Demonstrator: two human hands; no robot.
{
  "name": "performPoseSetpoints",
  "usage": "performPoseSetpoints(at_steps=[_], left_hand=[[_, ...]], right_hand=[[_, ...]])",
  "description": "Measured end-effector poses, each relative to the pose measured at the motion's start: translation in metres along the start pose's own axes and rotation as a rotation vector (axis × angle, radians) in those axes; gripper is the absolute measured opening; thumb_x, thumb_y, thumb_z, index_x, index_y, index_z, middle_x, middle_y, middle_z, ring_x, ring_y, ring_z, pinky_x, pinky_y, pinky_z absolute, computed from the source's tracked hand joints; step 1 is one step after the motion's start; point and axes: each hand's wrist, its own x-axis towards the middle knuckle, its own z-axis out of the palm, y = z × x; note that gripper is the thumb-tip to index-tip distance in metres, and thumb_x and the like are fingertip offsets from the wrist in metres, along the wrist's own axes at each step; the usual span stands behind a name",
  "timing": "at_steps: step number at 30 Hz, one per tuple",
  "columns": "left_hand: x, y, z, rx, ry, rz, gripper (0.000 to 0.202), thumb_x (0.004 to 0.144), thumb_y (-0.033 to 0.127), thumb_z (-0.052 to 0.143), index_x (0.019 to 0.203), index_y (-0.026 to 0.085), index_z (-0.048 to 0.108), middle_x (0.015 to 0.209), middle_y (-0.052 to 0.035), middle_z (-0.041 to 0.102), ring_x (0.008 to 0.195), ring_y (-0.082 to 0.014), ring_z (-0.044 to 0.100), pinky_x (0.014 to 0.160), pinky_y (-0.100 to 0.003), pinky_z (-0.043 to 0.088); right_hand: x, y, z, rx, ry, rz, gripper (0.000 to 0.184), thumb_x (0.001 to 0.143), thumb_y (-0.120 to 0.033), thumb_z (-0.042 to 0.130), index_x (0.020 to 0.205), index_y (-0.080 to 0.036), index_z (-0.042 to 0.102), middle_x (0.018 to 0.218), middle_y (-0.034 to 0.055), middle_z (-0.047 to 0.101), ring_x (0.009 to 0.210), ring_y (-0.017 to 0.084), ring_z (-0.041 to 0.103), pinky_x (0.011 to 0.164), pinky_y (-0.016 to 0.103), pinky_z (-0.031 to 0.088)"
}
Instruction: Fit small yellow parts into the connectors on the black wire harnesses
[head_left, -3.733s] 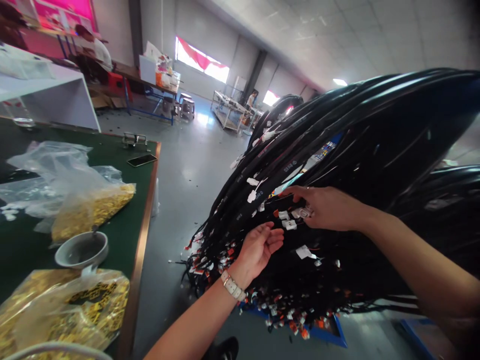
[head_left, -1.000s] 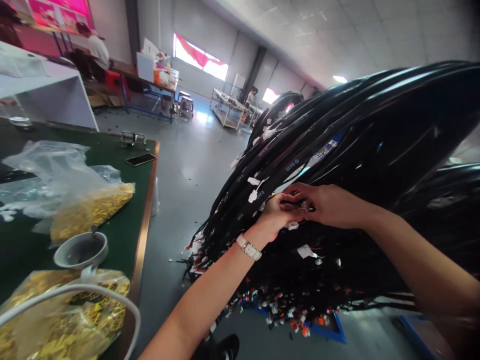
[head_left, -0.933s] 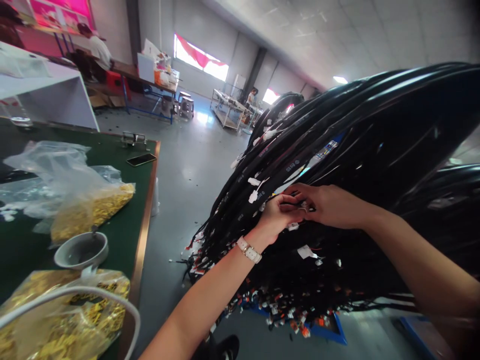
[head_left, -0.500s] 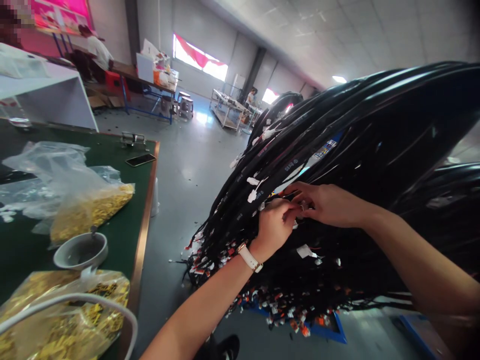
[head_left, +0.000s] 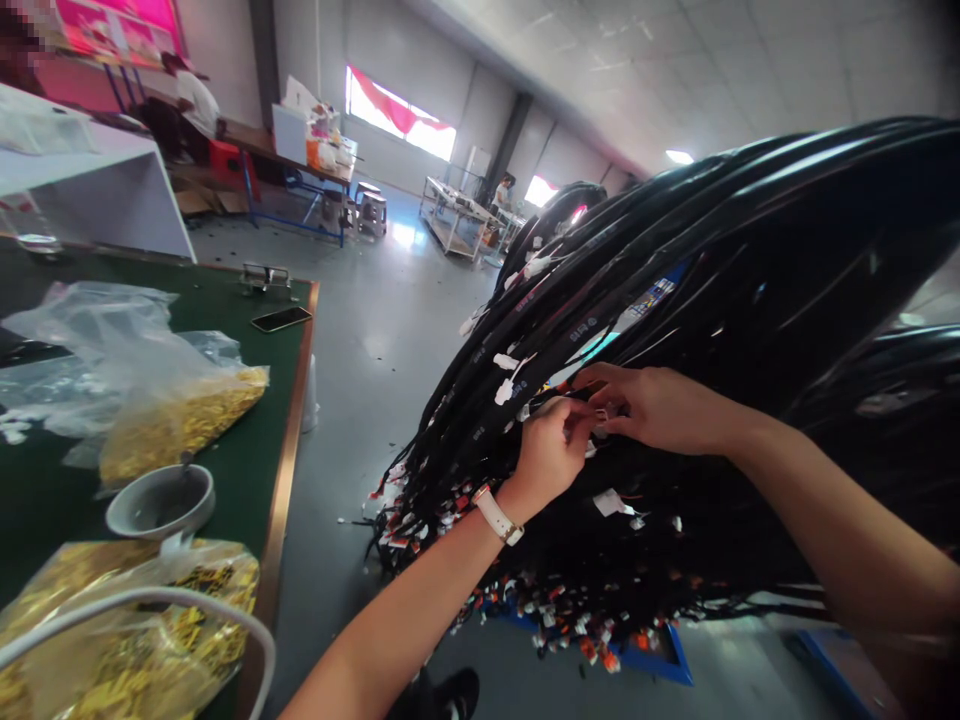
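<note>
A big hanging bundle of black cables (head_left: pixel 712 260) fills the right half of the view, with several white and orange connectors (head_left: pixel 570 620) at its lower ends. My left hand (head_left: pixel 551 450), with a white watch on the wrist, is closed in a pinch against the bundle. My right hand (head_left: pixel 660 405) meets it from the right, fingers closed on a small white connector (head_left: pixel 600 412) between the two hands. What exactly the left fingertips grip is too small to make out.
A green-topped table (head_left: pixel 255 450) with a wooden edge stands at left, carrying plastic bags of yellow parts (head_left: pixel 180 415), a grey bowl (head_left: pixel 160 500) and a phone (head_left: pixel 281 319). A white cable loop (head_left: pixel 187 600) lies near me. People work at far benches (head_left: pixel 457 215).
My left hand rose from open below the bundle to pinch together with the right hand at the connector. Over the last second both hands have barely shifted.
</note>
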Motion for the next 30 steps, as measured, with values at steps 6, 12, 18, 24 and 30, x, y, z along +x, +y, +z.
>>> performPoseSetpoints(at_steps=[6, 12, 18, 24, 30], left_hand=[[-0.001, 0.0, 0.0, 0.084, 0.027, 0.096, 0.007, 0.087, 0.014, 0.054, 0.09, 0.017, 0.061, 0.088, -0.0069, 0.068, 0.081, -0.0185, 0.065, 0.072, -0.03, 0.051], [-0.002, 0.001, 0.0, 0.134, 0.046, 0.204, 0.011, 0.088, 0.01, 0.051, 0.09, 0.017, 0.06, 0.088, -0.0066, 0.067, 0.084, -0.0183, 0.063, 0.073, -0.03, 0.051], [-0.002, 0.0, 0.002, 0.13, 0.057, 0.191, 0.011, 0.088, 0.011, 0.05, 0.089, 0.018, 0.058, 0.089, -0.0068, 0.065, 0.083, -0.0182, 0.062, 0.071, -0.03, 0.05], [0.0, 0.002, 0.001, 0.061, 0.021, 0.158, 0.012, 0.088, 0.011, 0.05, 0.086, 0.018, 0.06, 0.09, -0.0069, 0.064, 0.087, -0.0184, 0.061, 0.074, -0.03, 0.048], [0.015, 0.014, -0.004, -0.443, -0.078, -0.396, 0.016, 0.073, 0.013, 0.072, 0.076, 0.017, 0.057, 0.077, -0.0003, 0.063, 0.07, -0.0122, 0.06, 0.068, -0.025, 0.047]], right_hand=[[0.0, 0.001, 0.001, 0.001, 0.013, -0.008, 0.048, 0.076, -0.019, 0.057, 0.124, -0.024, 0.052, 0.107, 0.0018, 0.075, 0.096, 0.025, 0.07, 0.076, 0.032, 0.051], [-0.001, -0.001, 0.0, 0.004, 0.016, -0.014, 0.046, 0.077, -0.02, 0.056, 0.123, -0.022, 0.053, 0.104, 0.0034, 0.076, 0.093, 0.025, 0.071, 0.073, 0.032, 0.051], [-0.002, 0.0, 0.0, 0.002, 0.023, -0.016, 0.046, 0.077, -0.021, 0.057, 0.122, -0.022, 0.054, 0.102, 0.0032, 0.076, 0.091, 0.024, 0.07, 0.072, 0.032, 0.05], [0.0, 0.0, 0.001, -0.01, 0.021, -0.01, 0.044, 0.077, -0.021, 0.058, 0.12, -0.024, 0.054, 0.102, 0.0021, 0.076, 0.091, 0.024, 0.07, 0.071, 0.031, 0.049], [-0.001, -0.001, -0.001, 0.01, 0.014, -0.026, 0.041, 0.078, -0.022, 0.058, 0.119, -0.025, 0.054, 0.103, 0.0035, 0.076, 0.088, 0.024, 0.07, 0.068, 0.03, 0.047]])
